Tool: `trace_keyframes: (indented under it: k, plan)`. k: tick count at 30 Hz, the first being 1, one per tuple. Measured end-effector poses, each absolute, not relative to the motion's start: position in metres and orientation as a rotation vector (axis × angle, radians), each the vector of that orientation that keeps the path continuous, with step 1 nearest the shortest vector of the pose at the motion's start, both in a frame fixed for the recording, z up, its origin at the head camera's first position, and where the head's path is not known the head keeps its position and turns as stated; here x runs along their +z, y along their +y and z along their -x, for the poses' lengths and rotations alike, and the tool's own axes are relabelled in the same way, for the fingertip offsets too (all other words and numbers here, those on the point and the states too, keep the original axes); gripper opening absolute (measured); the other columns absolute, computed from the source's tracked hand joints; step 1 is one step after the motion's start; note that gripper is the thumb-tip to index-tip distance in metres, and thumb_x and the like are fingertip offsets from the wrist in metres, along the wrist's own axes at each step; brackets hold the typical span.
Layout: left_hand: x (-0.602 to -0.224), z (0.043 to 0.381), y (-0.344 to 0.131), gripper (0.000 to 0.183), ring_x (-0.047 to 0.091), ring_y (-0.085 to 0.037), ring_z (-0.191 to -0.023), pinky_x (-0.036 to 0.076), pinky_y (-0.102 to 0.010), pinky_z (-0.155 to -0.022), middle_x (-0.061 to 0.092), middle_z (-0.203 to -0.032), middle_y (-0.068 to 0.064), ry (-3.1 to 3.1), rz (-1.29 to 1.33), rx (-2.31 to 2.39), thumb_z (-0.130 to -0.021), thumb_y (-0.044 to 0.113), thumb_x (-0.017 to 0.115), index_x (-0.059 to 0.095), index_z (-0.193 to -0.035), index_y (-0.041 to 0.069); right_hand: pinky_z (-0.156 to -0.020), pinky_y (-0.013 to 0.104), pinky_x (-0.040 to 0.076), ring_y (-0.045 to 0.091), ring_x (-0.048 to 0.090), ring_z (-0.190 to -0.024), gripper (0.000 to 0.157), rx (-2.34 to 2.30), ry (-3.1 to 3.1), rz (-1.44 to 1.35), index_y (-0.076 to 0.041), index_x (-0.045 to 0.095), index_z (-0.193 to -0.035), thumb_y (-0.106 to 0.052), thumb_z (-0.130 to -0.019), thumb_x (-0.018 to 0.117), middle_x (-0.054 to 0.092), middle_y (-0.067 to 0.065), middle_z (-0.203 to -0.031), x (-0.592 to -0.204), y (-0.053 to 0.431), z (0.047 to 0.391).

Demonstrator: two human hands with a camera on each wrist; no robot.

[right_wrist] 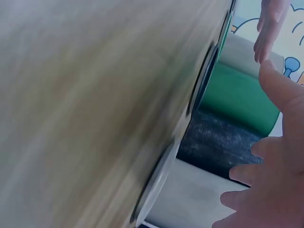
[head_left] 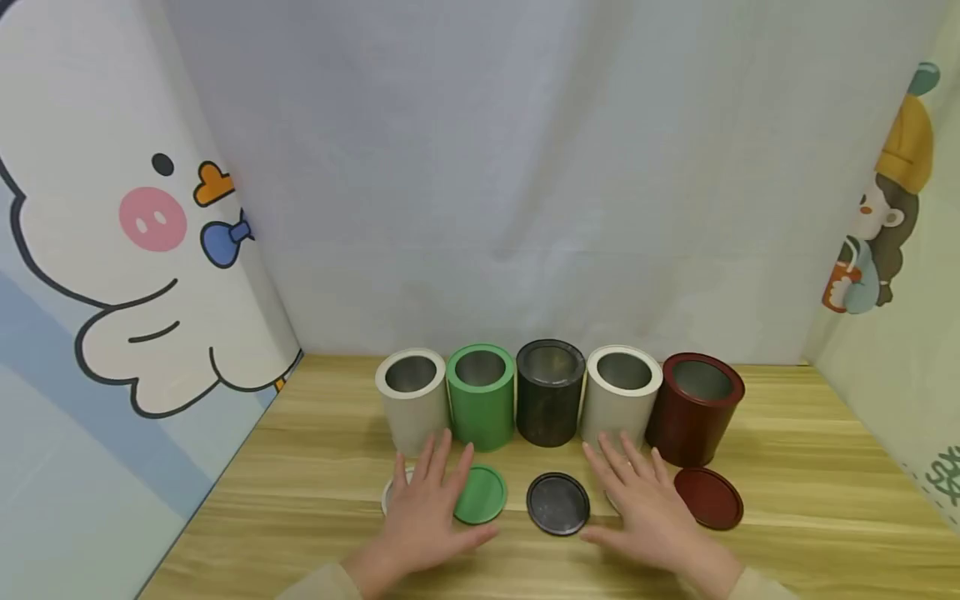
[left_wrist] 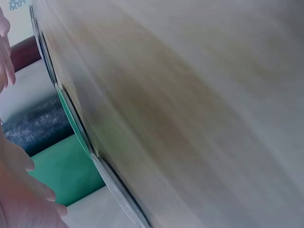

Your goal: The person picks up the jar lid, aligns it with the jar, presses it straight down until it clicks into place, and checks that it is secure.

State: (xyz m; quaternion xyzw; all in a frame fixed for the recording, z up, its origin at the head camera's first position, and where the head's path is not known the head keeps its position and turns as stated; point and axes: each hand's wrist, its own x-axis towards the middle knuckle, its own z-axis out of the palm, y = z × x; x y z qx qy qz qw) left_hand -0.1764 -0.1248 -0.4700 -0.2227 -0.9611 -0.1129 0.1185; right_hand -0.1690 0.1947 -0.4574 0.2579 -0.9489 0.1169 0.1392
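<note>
My left hand [head_left: 426, 517], fingers spread and straight, hovers over a white lid [head_left: 387, 498] that it mostly covers. Beside its thumb side lies a green lid [head_left: 482, 495]. The right hand [head_left: 651, 518] is likewise spread flat, hiding most of a second white lid [head_left: 613, 502]. A black lid [head_left: 558, 503] lies between the hands, and a dark red lid [head_left: 709, 498] sits right of the right hand. Neither hand grips anything. In the wrist views, the palms [left_wrist: 19, 190] [right_wrist: 280, 185] show above the table, facing the cans.
Behind the lids stand open cans in a row: white [head_left: 417, 417], green [head_left: 483, 417], black [head_left: 548, 412], white [head_left: 618, 410] and dark red [head_left: 686, 427]. They stand close together on the wooden table [head_left: 285, 492]. A pale cloth [head_left: 525, 167] hangs behind, with printed panels at both sides.
</note>
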Motion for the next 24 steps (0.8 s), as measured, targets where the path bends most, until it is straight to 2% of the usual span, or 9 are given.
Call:
trace_keyframes:
  k: [6,19,24]
  plan:
    - [-0.473,0.176,-0.138,0.104,0.026,-0.042,-0.144,0.018,-0.074,-0.107,0.029,-0.158,-0.020,-2.794,0.662,-0.296,-0.077,0.080,0.058,0.040,-0.153,0.011,-0.104,0.074,0.025,0.047,0.031,-0.140,0.099,0.394,-2.732,-0.812,-0.008,0.041,-0.152,-0.060,-0.075,0.078,0.039,0.021,-0.152,-0.459,0.179,0.173]
    - [-0.475,0.177,-0.166,0.104,0.041,-0.044,-0.134,0.030,-0.072,-0.103,0.043,-0.146,-0.026,-2.669,0.672,-0.370,-0.070,0.072,0.073,0.048,-0.145,0.003,-0.105,0.074,0.024,0.045,0.029,-0.142,0.097,0.534,-2.719,-0.919,-0.010,0.036,-0.154,-0.049,-0.078,0.081,0.038,0.020,-0.153,-0.454,0.144,0.183]
    - [-0.472,0.177,-0.174,0.103,0.045,-0.045,-0.131,0.034,-0.072,-0.100,0.046,-0.144,-0.026,-2.613,0.690,-0.365,-0.073,0.073,0.070,0.049,-0.143,0.001,-0.106,0.072,0.026,0.045,0.030,-0.141,0.097,0.532,-2.699,-0.967,-0.010,0.038,-0.154,-0.050,-0.077,0.081,0.038,0.020,-0.154,-0.451,0.132,0.187]
